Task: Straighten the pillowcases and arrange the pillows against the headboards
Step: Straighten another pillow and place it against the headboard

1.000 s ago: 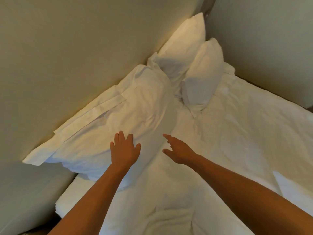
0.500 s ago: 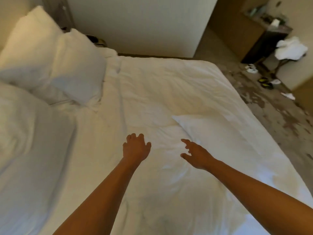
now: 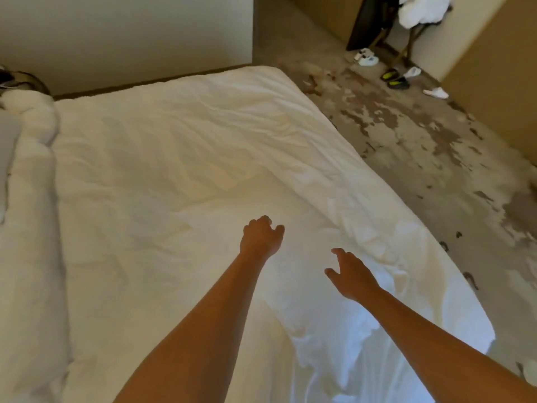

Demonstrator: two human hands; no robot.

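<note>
At the far left edge the pillows (image 3: 32, 199) already stood up lie in a soft white row, only their near sides showing; the headboard itself is out of view; beside them the wrinkled duvet (image 3: 180, 146) covers the bed to its far edge; just right of the middle the left hand (image 3: 260, 239) hovers over the bedding with fingers loosely curled and nothing in them; the right hand (image 3: 353, 276) reaches forward beside it, fingers spread and relaxed, also empty; under and just beyond both hands lies the loose pillow (image 3: 343, 292), flat on the duvet near the bed's right side, its case creased toward the near end; I judge the step in hand to be picking this one up; it would go best with each hand taking an opposite end, thumbs on top, so a shake can settle the filling and pull the case taut before it is carried left to the row; further right, patchy carpet (image 3: 421, 146) and scattered shoes (image 3: 393, 78).
</note>
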